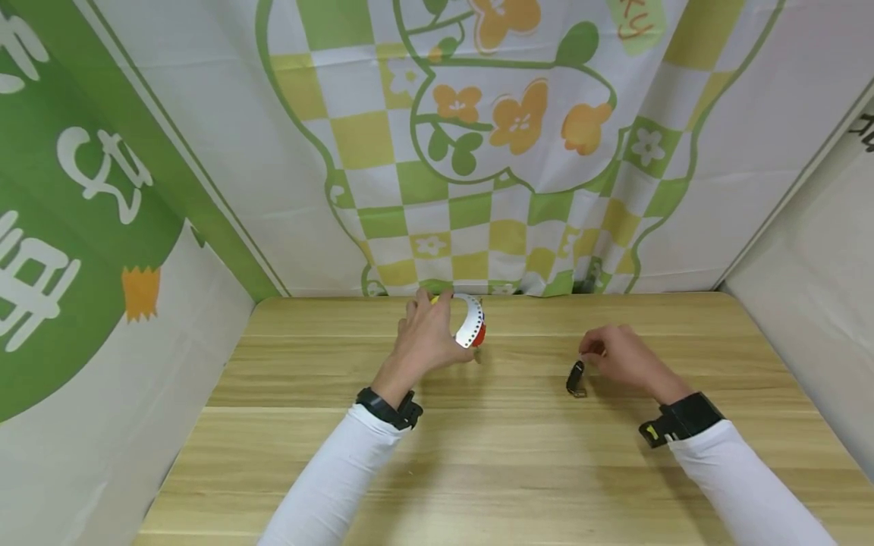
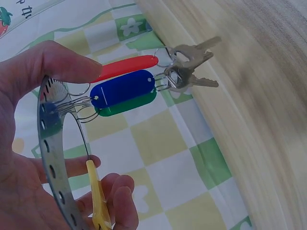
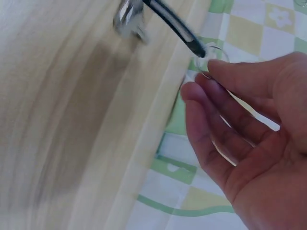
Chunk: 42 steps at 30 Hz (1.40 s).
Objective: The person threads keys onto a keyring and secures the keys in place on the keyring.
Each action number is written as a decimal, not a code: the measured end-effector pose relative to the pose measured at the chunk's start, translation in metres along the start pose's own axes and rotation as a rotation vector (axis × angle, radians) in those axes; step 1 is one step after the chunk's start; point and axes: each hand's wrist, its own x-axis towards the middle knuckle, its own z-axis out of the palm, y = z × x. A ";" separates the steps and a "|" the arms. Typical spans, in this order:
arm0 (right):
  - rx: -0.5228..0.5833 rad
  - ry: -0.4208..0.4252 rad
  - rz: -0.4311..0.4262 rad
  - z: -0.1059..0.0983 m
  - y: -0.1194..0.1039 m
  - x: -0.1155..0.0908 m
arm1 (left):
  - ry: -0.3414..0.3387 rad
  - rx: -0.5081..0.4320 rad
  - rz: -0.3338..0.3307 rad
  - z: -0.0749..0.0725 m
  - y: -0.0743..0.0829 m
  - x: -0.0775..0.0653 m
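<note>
My left hand grips a curved white metal key holder punched with a row of holes. In the left wrist view, a red key tag, a blue key tag and a green key tag hang from it on small wire rings, with silver keys at their far ends. A yellow key tag lies by the curled fingers. My right hand pinches the thin split ring of a black key tag between thumb and fingertips. A blurred silver key dangles from that tag.
Both hands are over a light wooden table. Behind its far edge hangs a green and yellow checked curtain. Printed cloth walls rise at the left and right. Black straps with small cameras circle both wrists.
</note>
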 end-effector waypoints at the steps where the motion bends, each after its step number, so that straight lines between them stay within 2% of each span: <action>1: 0.005 0.008 0.001 -0.001 -0.002 0.000 | 0.000 -0.002 0.000 0.000 0.000 0.000; 6: 0.019 0.023 0.001 -0.006 -0.009 0.001 | 0.000 -0.012 -0.002 -0.001 0.000 0.000; 15: 0.146 0.081 -0.029 -0.010 -0.027 0.004 | -0.003 -0.002 0.002 -0.002 0.000 -0.001; 24: 0.151 0.149 -0.054 -0.012 -0.049 0.009 | -0.007 -0.007 -0.002 -0.003 0.001 -0.001; 28: 0.171 0.212 -0.072 -0.011 -0.060 0.015 | -0.003 -0.005 -0.002 -0.003 0.000 -0.001; 37: 0.201 0.430 -0.139 -0.002 -0.075 0.031 | 0.002 0.005 0.009 -0.002 0.001 0.000; 42: 0.253 0.484 -0.192 0.003 -0.081 0.036 | -0.008 0.016 -0.012 -0.001 0.003 0.001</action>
